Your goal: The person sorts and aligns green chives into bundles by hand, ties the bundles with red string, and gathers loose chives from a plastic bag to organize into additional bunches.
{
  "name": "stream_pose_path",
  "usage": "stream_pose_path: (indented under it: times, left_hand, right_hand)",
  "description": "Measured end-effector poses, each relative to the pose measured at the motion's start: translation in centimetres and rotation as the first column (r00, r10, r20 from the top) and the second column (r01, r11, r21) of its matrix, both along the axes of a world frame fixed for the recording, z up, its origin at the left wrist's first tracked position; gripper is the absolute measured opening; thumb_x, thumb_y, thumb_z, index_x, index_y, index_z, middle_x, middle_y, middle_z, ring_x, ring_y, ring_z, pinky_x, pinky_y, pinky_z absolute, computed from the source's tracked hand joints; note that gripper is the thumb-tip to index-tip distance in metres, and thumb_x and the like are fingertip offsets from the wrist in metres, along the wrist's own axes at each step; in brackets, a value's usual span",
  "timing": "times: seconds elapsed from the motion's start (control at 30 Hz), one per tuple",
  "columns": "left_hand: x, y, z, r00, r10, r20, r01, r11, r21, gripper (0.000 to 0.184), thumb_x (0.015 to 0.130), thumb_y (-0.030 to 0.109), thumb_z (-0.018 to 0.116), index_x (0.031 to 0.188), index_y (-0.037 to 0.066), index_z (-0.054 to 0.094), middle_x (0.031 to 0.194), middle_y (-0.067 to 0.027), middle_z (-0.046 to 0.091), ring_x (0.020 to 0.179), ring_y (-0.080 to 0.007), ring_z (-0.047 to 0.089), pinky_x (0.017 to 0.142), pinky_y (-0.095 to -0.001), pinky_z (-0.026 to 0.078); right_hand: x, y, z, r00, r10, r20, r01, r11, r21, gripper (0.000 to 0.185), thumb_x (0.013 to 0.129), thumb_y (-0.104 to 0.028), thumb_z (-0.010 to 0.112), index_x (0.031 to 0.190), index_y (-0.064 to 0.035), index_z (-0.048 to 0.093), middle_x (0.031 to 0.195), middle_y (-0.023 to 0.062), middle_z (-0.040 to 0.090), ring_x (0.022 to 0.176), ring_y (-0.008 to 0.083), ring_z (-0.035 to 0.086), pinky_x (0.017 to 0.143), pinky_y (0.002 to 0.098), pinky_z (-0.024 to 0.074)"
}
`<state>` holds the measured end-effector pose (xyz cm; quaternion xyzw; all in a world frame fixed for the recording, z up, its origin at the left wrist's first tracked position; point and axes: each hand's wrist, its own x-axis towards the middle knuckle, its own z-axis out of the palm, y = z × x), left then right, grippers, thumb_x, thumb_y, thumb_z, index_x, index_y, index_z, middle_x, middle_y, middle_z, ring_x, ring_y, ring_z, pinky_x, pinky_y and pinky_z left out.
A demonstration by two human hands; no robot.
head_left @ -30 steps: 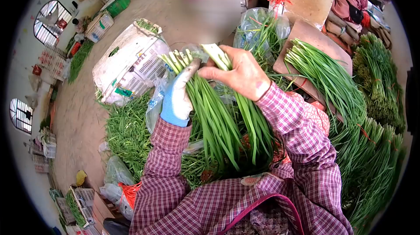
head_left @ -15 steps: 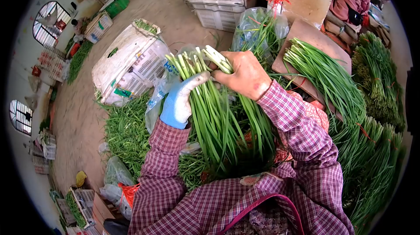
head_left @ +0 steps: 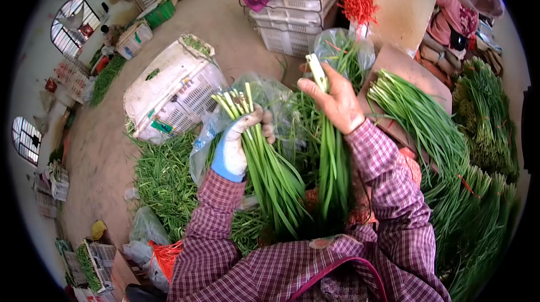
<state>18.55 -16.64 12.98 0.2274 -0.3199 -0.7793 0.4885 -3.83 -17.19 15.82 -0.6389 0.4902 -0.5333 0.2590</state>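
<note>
My left hand, in a blue and white glove, is closed round a bunch of garlic chives, pale stem ends up and green leaves hanging toward my lap. A smaller bunch of garlic chives is in my bare right hand, its white ends sticking up between thumb and fingers. The two bunches are apart. To the right, a pile of garlic chives lies on a brown board. Loose green leaves cover the ground below my left arm.
A white crate stands ahead on the left, with stacked white crates farther back. Red ties hang beside a pillar. Tied bundles of garlic chives lie at the right. Clear plastic bags and orange ties lie lower left.
My hands have moved apart. My right hand has drawn its smaller bunch rightward, away from the bunch in my left hand. The view has shifted slightly.
</note>
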Motion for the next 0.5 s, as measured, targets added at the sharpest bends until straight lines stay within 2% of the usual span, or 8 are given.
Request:
stream_pose_path:
  times: [0.1,0.13,0.17,0.23,0.27,0.37,0.43,0.5]
  left_hand:
    - [-1.6,0.2,3.1,1.000,-0.019,-0.024,0.019,1.000,-0.001,0.020,0.088,0.015,0.061,0.105,0.004,0.059,0.096,-0.0087,0.065,0.084,-0.0193,0.065,0.074,-0.0326,0.057]
    - [-1.6,-0.9,1.3,0.997,0.040,-0.069,-0.037,0.998,0.053,0.022,0.089,0.017,0.059,0.106,0.004,0.060,0.103,-0.0086,0.065,0.090,-0.0195,0.065,0.082,-0.0319,0.056]
    - [-1.5,-0.3,1.8,0.990,-0.051,-0.128,0.044,0.998,-0.052,0.024,0.089,0.017,0.058,0.108,0.002,0.060,0.107,-0.0087,0.064,0.094,-0.0192,0.064,0.086,-0.0320,0.054]
    - [-2.2,0.7,1.8,0.992,-0.054,-0.116,0.053,0.999,-0.008,0.027,0.089,0.017,0.057,0.111,0.002,0.060,0.107,-0.0082,0.064,0.096,-0.0174,0.063,0.088,-0.0328,0.053]
    - [-2.1,1.0,1.0,0.991,-0.059,-0.124,0.068,0.995,0.073,0.028,0.090,0.016,0.057,0.113,0.002,0.060,0.107,-0.0078,0.065,0.099,-0.0162,0.062,0.089,-0.0327,0.051]
    - [-1.9,1.0,-3.0,0.980,-0.169,-0.105,0.178,0.980,0.085,0.031,0.091,0.015,0.056,0.119,0.001,0.057,0.110,-0.0073,0.064,0.102,-0.0162,0.061,0.091,-0.0334,0.050]
    - [-2.1,1.2,-3.5,0.985,-0.156,-0.080,0.163,0.981,0.101,0.033,0.091,0.015,0.056,0.121,0.001,0.056,0.111,-0.0074,0.063,0.102,-0.0162,0.061,0.090,-0.0333,0.050]
    - [-2.3,1.6,-2.9,0.979,-0.205,-0.011,0.205,0.969,0.138,0.035,0.090,0.013,0.057,0.123,0.001,0.054,0.111,-0.0077,0.063,0.101,-0.0162,0.062,0.087,-0.0317,0.052]
  right_hand:
    - [3.0,-0.2,2.0,0.920,0.196,0.339,-0.218,0.976,0.028,0.039,0.089,-0.030,0.065,0.109,0.0012,0.054,0.079,0.0041,0.059,0.064,0.0101,0.053,0.058,0.0262,0.0452]
    - [4.1,0.2,2.9,0.874,0.233,0.427,-0.268,0.963,0.023,0.037,0.089,-0.028,0.065,0.109,0.0009,0.053,0.076,-0.0004,0.055,0.061,0.0056,0.047,0.054,0.0224,0.0410]
    - [4.5,0.5,3.4,0.877,0.236,0.418,-0.302,0.948,0.099,0.040,0.088,-0.027,0.065,0.112,0.0024,0.051,0.082,0.0041,0.059,0.070,0.0094,0.054,0.062,0.0256,0.0460]
    - [6.2,0.0,1.2,0.923,0.189,0.334,-0.166,0.981,-0.097,0.042,0.087,-0.026,0.067,0.114,0.0028,0.050,0.091,0.0095,0.062,0.082,0.0145,0.058,0.074,0.0303,0.0483]
    - [6.1,0.5,0.7,0.918,0.161,0.363,-0.157,0.987,-0.039,0.045,0.086,-0.024,0.067,0.116,0.0037,0.050,0.100,0.0147,0.062,0.095,0.0190,0.058,0.086,0.0336,0.0465]
    - [6.0,0.4,-1.7,0.966,0.127,0.224,-0.115,0.991,-0.067,0.059,0.086,-0.027,0.067,0.129,0.0031,0.040,0.115,0.0166,0.056,0.103,0.0219,0.056,0.090,0.0338,0.0457]
    - [5.4,0.6,-1.6,0.948,0.159,0.277,-0.166,0.986,0.002,0.073,0.084,-0.031,0.070,0.136,0.0019,0.033,0.121,0.0194,0.051,0.110,0.0274,0.053,0.096,0.0368,0.0426]
    - [4.6,0.2,-0.3,0.989,0.015,-0.149,-0.056,0.958,-0.280,0.083,0.081,-0.032,0.072,0.142,0.0003,0.026,0.133,0.0202,0.043,0.126,0.0292,0.041,0.106,0.0390,0.0330]
